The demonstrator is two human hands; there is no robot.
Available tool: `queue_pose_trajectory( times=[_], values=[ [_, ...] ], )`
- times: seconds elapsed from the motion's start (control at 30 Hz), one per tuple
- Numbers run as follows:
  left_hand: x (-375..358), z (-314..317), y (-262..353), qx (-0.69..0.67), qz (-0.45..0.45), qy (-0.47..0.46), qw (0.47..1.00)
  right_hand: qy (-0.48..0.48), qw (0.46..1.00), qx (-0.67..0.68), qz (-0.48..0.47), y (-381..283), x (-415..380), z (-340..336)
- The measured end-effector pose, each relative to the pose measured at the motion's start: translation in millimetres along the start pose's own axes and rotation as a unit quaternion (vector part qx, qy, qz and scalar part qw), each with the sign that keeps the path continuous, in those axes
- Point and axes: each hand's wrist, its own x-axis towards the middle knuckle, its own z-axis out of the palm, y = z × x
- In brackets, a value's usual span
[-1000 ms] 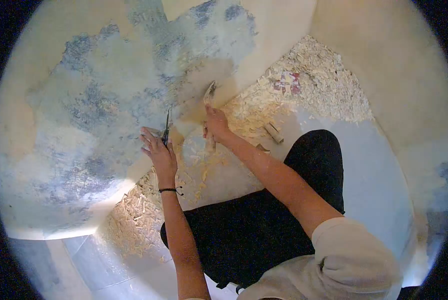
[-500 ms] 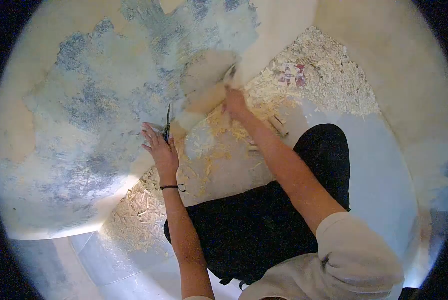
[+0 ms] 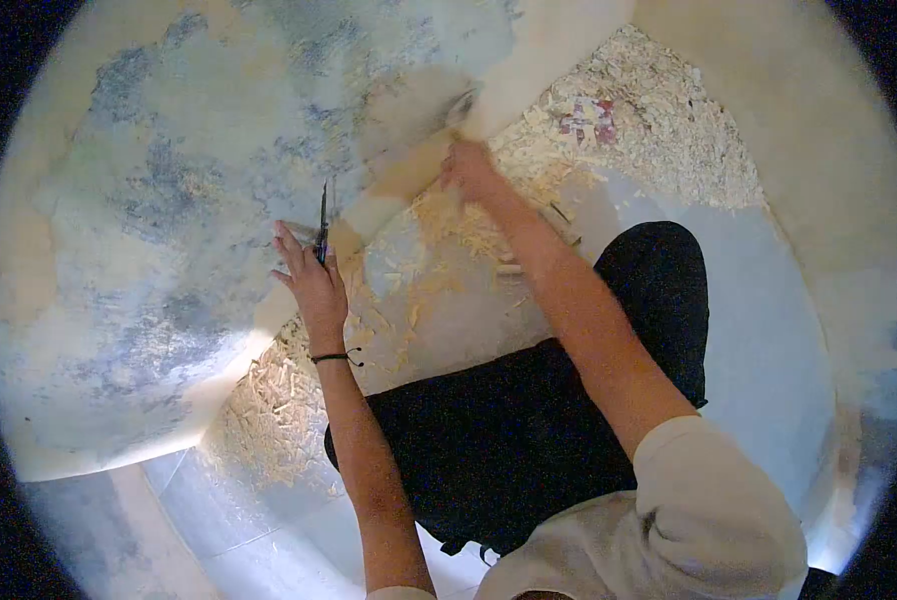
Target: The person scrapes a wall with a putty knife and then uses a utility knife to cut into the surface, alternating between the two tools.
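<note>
My left hand rests against the mottled blue and cream surface, fingers spread, with a thin dark pointed tool held upright between thumb and fingers. Further up and to the right, my right hand is blurred by motion. It is closed on a tool whose blurred end touches a smooth tan patch of the surface. Pale shavings lie just below my right hand.
Heaps of pale shavings lie at the upper right, with a red and white piece among them, and more chips at the lower left. My legs in black are folded on the floor. Short sticks lie near my right forearm.
The surface, the shavings and both hands sit slightly higher in the view. My right hand is still on the tool at the tan patch; my left hand still holds the pointed tool.
</note>
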Motion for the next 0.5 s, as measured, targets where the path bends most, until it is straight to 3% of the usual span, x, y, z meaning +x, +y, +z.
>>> queue_pose_trajectory(
  times=[0.07,0.17,0.23,0.3,0.4,0.47,0.5],
  values=[
    [1,-2,0,-0.002,-0.003,0.002,1.0,0.021,0.999,0.04,-0.03,-32,10,-20],
    [4,3,1,0.001,0.001,0.018,1.0,0.002,0.998,-0.046,-0.045,22,92,-65],
    [4,13,-1,0.0,0.01,0.037,0.999,-0.025,0.995,-0.083,-0.047,29,34,-15],
    [4,9,1,-0.016,0.005,0.017,1.0,-0.036,0.981,-0.147,-0.124,84,45,5],
    [3,8,0,-0.01,-0.001,0.004,1.0,-0.018,0.972,-0.176,-0.152,133,28,45],
    [3,7,-1,0.003,-0.003,0.0,1.0,-0.022,0.985,-0.143,-0.09,128,7,50],
    [3,4,1,0.009,-0.003,-0.003,1.0,-0.028,0.995,-0.098,-0.018,81,-30,55]
  ],
)
